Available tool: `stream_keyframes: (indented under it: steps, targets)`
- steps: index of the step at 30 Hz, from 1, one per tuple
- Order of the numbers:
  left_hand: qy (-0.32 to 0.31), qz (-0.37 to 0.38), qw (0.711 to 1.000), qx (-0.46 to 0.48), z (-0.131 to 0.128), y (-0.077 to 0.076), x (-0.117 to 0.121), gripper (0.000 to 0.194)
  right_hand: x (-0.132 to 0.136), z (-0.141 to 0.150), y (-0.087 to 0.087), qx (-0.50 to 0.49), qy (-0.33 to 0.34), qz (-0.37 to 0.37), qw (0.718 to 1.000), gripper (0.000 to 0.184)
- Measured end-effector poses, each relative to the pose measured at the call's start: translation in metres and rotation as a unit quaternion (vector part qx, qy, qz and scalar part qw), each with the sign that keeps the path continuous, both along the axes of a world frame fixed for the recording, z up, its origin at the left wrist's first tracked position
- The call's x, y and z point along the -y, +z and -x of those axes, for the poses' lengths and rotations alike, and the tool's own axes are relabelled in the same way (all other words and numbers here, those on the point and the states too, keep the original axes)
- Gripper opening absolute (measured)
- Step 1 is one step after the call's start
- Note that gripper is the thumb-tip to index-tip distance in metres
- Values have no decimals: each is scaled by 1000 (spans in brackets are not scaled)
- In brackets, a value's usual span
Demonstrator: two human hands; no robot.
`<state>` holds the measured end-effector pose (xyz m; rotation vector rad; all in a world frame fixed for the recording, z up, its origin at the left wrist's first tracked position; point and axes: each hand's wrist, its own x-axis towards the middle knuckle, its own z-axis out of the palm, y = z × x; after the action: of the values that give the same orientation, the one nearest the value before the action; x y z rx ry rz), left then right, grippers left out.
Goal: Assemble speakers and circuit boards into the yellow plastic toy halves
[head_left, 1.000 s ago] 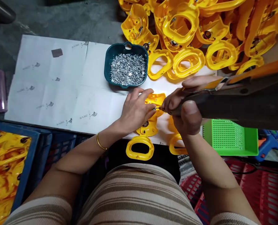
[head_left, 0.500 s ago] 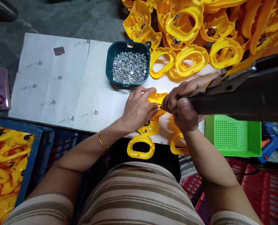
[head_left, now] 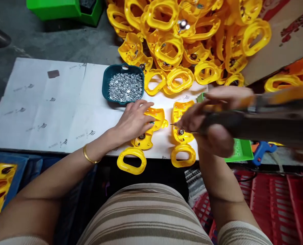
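Note:
My left hand (head_left: 134, 121) lies over the left side of a yellow plastic shell (head_left: 158, 119), steadying it with thumb and fingers. The shell lies inner side up, and its ring handle (head_left: 131, 170) sticks out past the table's front edge. In my right hand (head_left: 205, 119), blurred by motion, is a dark power screwdriver (head_left: 269, 117). Its thin bit points left, in the air right of the held shell and apart from it. Beneath the bit and right hand lies a second yellow shell (head_left: 178, 108), partly hidden. A dark green tub (head_left: 107, 97) of small silvery screws (head_left: 125, 86) stands beyond my left hand.
Many yellow shells (head_left: 164, 20) are heaped at the back, beside a cardboard box (head_left: 274, 47). A green basket (head_left: 243, 149) and blue glue gun (head_left: 262, 151) lie at right. A blue crate (head_left: 18, 185) stands front left, red crates (head_left: 274, 200) front right. White sheeting (head_left: 39, 129) covers the table.
The bit has come away from the held shell; my right hand has moved rightward with the screwdriver. My left hand stays on the shell. The view has shifted, showing more of the heap.

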<state>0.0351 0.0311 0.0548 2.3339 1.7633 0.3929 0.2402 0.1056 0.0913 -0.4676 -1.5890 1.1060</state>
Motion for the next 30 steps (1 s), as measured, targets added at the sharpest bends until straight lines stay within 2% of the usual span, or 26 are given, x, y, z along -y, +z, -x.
stream_keyframes:
  steps: [2, 5, 7, 10, 14, 17, 21, 25, 30]
  targets:
    - [-25, -18, 999, 26, 3, 1, 1, 15, -1, -27, 11, -84, -3, -28, 996, 32]
    - [-27, -80, 993, 88, -8, -1, -6, 16, -4, -54, 13, -130, -48, -54, 989, 25]
    - [-15, -101, 990, 95, -29, -6, -16, 21, -4, -63, 8, -149, -76, -44, 985, 25]
    - [-15, -84, 995, 44, -69, -11, -37, 37, 0, -70, 1, -158, -95, -11, 983, 25]
    - [6, -79, 997, -1, -104, -9, -56, 26, 7, -79, 1, -157, -83, -10, 984, 25]
    - [18, -78, 997, -13, -109, -7, -60, 20, 8, -87, 3, -155, -75, -26, 985, 23]
    - [-8, -76, 997, -12, -108, -9, -58, 16, 4, -94, -2, -155, -97, -25, 983, 21]
    - [-23, -130, 991, -3, -105, -14, -52, 17, -1, -99, -8, -168, -84, -57, 981, 23]
    - [-22, -176, 984, -16, -101, -24, -50, 22, -2, -106, -5, -160, -94, -83, 979, 24]
